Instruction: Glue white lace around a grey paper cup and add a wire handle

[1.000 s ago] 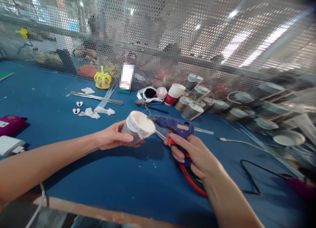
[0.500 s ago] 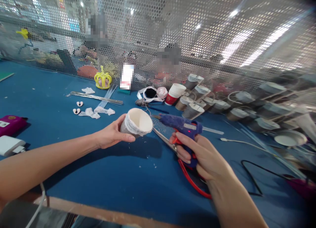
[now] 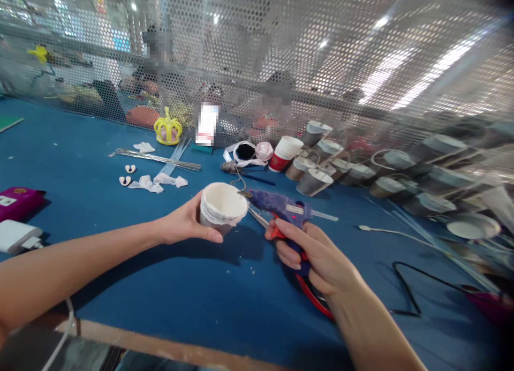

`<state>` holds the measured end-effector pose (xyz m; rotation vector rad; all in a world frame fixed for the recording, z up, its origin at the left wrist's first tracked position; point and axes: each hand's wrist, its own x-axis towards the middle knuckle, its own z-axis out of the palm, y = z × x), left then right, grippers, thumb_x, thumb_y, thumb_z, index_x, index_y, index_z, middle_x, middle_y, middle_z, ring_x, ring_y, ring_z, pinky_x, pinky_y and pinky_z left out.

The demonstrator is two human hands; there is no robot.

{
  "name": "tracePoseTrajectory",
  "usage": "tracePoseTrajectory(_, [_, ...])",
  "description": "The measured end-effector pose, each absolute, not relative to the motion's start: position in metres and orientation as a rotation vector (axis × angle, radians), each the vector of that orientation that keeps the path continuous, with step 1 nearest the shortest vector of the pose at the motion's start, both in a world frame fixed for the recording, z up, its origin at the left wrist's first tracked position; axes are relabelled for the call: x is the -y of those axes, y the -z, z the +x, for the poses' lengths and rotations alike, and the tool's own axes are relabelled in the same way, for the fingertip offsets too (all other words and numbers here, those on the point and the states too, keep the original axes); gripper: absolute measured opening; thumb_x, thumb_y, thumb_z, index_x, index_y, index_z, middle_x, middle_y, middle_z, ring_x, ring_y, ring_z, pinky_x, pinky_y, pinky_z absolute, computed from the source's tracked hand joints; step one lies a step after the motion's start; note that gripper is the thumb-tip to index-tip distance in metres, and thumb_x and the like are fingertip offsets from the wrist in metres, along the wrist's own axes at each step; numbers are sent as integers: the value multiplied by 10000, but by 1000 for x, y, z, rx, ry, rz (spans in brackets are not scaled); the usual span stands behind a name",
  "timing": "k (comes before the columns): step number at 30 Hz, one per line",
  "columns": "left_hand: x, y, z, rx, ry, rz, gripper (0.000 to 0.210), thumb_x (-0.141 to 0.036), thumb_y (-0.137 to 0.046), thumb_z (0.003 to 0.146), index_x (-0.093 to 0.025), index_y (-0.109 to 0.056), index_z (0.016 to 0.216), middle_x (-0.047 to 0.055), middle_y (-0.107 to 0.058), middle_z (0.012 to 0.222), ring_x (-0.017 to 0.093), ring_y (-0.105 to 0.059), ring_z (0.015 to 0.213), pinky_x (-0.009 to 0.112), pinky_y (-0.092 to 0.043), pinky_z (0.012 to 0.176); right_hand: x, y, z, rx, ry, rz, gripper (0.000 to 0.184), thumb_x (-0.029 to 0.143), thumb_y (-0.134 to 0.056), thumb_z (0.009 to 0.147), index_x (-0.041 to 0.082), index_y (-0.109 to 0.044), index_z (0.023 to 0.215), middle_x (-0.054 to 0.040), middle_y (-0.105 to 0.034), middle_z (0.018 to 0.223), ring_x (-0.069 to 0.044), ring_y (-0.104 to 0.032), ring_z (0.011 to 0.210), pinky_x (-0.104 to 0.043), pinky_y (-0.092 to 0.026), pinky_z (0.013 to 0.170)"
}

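Observation:
My left hand [image 3: 188, 221] is wrapped round a paper cup [image 3: 223, 218], grey outside with a white lacy band below its rim. The cup is held above the table, its mouth upward and leaning slightly toward me. In my right hand [image 3: 305, 248] is a blue glue gun [image 3: 277, 204], a clear glue stick [image 3: 324, 216] poking out of its back. Its nozzle is at the cup's right rim; whether they touch I cannot tell. Scissors [image 3: 259, 217] with red handles lie beneath the glue gun, partly hidden by my right hand.
Stacked white-and-red paper cups [image 3: 286, 152] and several grey wrapped cups [image 3: 315, 182] stand at the back right before a perforated metal screen [image 3: 225, 55]. Metal wires [image 3: 158, 158], lace scraps [image 3: 146, 184] and a yellow crown-shaped piece [image 3: 167, 129] lie back left. A black cord [image 3: 407, 288] runs at right.
My right hand has brought the glue gun leftward to the cup's rim. The cup has turned more upright in my left hand and dropped slightly.

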<state>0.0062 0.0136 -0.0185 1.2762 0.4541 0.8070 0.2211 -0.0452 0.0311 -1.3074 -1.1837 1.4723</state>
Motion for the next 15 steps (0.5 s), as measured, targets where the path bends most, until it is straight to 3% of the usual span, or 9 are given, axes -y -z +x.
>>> tracePoseTrajectory(12, [-13,17,7,-484,-806,1329,672,-101,-739,526,-131,-450,1133,58,-608,866,143,-549,781,297,-431,765,47,-32,224,1242,-1508,-1301,273,370,-595,734,110,-613,656,48,-376,352,-32,-301,335,-174,-183,336])
tracePoseTrajectory(15, [-14,18,7,-490,-839,1328,655,-109,-740,527,-132,-462,1119,68,-608,900,169,-550,842,318,-418,801,47,-32,225,1172,-1495,-1260,262,369,-607,723,116,-609,655,56,-362,356,-26,-285,335,-172,-169,336])
